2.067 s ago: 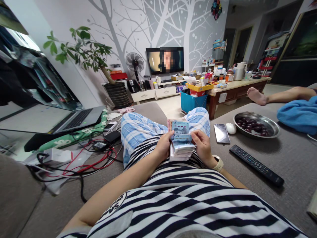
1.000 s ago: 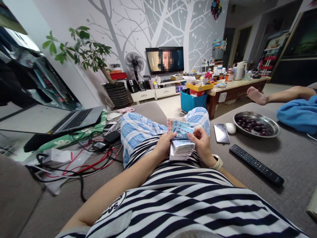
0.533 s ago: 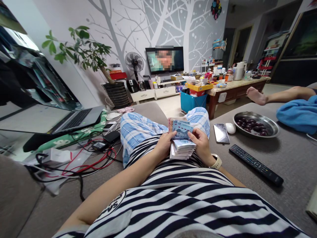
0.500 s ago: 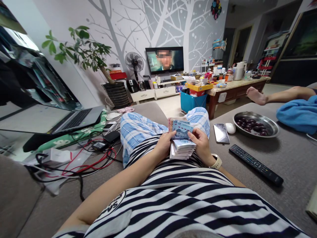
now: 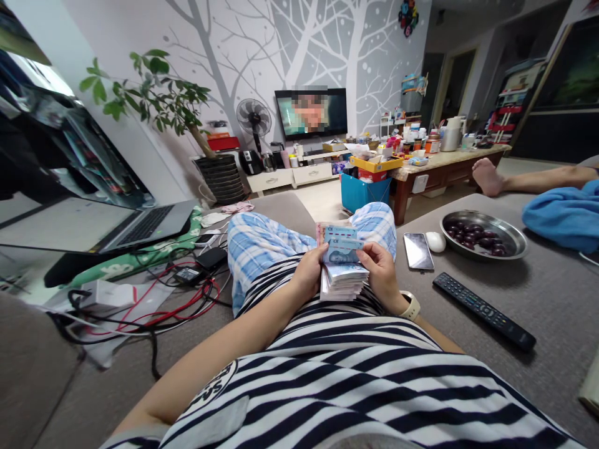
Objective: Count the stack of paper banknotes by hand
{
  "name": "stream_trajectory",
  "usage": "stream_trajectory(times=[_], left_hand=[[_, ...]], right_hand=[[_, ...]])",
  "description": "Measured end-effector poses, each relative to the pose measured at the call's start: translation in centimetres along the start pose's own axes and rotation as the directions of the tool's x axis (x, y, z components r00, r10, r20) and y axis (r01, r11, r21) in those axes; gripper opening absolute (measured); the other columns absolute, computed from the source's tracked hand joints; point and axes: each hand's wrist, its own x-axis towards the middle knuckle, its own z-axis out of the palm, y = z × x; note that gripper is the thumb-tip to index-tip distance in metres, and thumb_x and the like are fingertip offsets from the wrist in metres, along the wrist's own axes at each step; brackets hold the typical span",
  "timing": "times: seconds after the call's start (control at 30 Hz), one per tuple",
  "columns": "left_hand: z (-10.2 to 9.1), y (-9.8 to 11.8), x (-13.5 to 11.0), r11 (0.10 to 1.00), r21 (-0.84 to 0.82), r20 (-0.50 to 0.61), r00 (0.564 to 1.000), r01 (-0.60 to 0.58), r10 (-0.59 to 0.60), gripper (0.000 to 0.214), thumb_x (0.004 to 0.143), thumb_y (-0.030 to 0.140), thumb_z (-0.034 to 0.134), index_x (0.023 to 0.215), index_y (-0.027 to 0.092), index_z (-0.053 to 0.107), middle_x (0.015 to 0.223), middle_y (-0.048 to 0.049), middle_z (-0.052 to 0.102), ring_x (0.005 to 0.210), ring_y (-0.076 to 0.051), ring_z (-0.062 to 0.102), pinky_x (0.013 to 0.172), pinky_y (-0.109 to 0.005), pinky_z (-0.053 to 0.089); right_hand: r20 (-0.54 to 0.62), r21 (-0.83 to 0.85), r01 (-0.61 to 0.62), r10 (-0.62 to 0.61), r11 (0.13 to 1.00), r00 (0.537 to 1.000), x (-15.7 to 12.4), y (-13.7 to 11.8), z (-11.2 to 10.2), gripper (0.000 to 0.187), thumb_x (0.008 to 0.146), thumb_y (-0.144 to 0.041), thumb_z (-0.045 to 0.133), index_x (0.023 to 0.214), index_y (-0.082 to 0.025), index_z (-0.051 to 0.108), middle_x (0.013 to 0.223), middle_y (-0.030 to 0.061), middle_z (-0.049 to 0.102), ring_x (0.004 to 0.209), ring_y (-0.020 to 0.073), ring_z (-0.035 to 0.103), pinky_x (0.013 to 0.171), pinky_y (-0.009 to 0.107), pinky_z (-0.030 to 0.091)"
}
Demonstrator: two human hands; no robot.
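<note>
A thick stack of banknotes [image 5: 344,282] is folded over between my hands, above my lap. Its upper notes are blue with a printed portrait, and a pinkish edge shows behind them. My left hand [image 5: 309,269] is closed around the stack's left side, its thumb along the edge. At the right edge, my right hand [image 5: 378,269] pinches a blue banknote [image 5: 346,251] between thumb and fingers. That note lies a little lower than another blue one behind it. The fingertips under the stack are hidden.
On the sofa to my right lie a smartphone [image 5: 418,251], a white mouse [image 5: 435,242], a remote control [image 5: 483,310] and a metal bowl [image 5: 519,246] of dark fruit. Left are tangled cables [image 5: 154,321] and a laptop [image 5: 145,224]. Another person's bare foot [image 5: 487,177] rests at the far right.
The pinched blue note has slid down, uncovering more of the blue note behind it. My right hand has shifted slightly. The other person's foot has moved a little.
</note>
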Motion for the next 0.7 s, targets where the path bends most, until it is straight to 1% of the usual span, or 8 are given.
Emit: stream_trajectory(times=[0.13, 0.23, 0.33, 0.47, 0.57, 0.7], left_hand=[[-0.05, 0.12, -0.2, 0.999, 0.028, 0.042, 0.999, 0.033, -0.035, 0.033, 0.079, 0.026, 0.073, 0.109, 0.011, 0.078, 0.1, -0.0121, 0.083, 0.111, -0.035, 0.075, 0.104, -0.049, 0.057], [-0.01, 0.24, -0.4, 0.999, 0.041, 0.052, 0.998, 0.03, -0.032, 0.03, 0.079, 0.023, 0.071, 0.105, 0.01, 0.078, 0.099, -0.0122, 0.083, 0.112, -0.034, 0.075, 0.104, -0.048, 0.057], [-0.06, 0.28, -0.53, 0.999, 0.048, 0.051, 0.998, 0.023, -0.025, 0.03, 0.078, 0.022, 0.071, 0.104, 0.01, 0.077, 0.099, -0.0125, 0.083, 0.111, -0.034, 0.075, 0.104, -0.047, 0.058], [-0.26, 0.16, -0.5, 0.999, 0.024, 0.038, 0.998, 0.044, -0.045, 0.032, 0.079, 0.027, 0.074, 0.107, 0.012, 0.076, 0.099, -0.0118, 0.083, 0.108, -0.034, 0.076, 0.102, -0.049, 0.058], [-0.31, 0.1, -0.44, 0.999, 0.013, 0.025, 0.998, 0.053, -0.053, 0.033, 0.078, 0.026, 0.075, 0.107, 0.011, 0.076, 0.099, -0.0124, 0.083, 0.107, -0.035, 0.077, 0.102, -0.049, 0.058], [-0.41, 0.06, -0.38, 0.998, -0.001, 0.028, 0.998, 0.057, -0.057, 0.034, 0.078, 0.027, 0.076, 0.108, 0.01, 0.076, 0.101, -0.0127, 0.083, 0.109, -0.036, 0.076, 0.103, -0.049, 0.058]], right_hand=[[0.003, -0.015, 0.021, -0.021, 1.0, 1.0, -0.03, -0.13, 0.01, 0.034, 0.085, -0.051, 0.072, 0.073, -0.022, 0.059, 0.064, -0.0036, 0.051, 0.061, 0.0143, 0.043, 0.058, 0.028, 0.037], [0.003, -0.01, 0.04, -0.04, 0.999, 0.999, -0.13, -0.14, 0.0, 0.037, 0.084, -0.053, 0.074, 0.071, -0.022, 0.059, 0.062, -0.004, 0.048, 0.059, 0.0137, 0.04, 0.056, 0.028, 0.034], [0.016, 0.011, 0.055, -0.055, 0.998, 0.998, -0.28, -0.06, -0.02, 0.034, 0.084, -0.052, 0.076, 0.076, -0.022, 0.063, 0.065, -0.0034, 0.051, 0.061, 0.0141, 0.042, 0.057, 0.028, 0.035], [0.05, 0.017, 0.065, -0.066, 0.998, 0.997, -0.43, 0.04, -0.09, 0.03, 0.085, -0.051, 0.076, 0.081, -0.022, 0.068, 0.068, -0.002, 0.056, 0.064, 0.0153, 0.046, 0.06, 0.029, 0.038], [0.075, 0.019, 0.075, -0.076, 0.997, 0.994, -0.46, 0.04, -0.15, 0.03, 0.087, -0.05, 0.073, 0.078, -0.022, 0.068, 0.068, -0.0012, 0.056, 0.064, 0.0158, 0.047, 0.061, 0.029, 0.038], [0.079, -0.003, 0.084, -0.083, 0.996, 0.993, -0.42, -0.05, -0.22, 0.033, 0.089, -0.05, 0.071, 0.073, -0.022, 0.066, 0.065, -0.0015, 0.053, 0.063, 0.0154, 0.044, 0.059, 0.03, 0.036]])
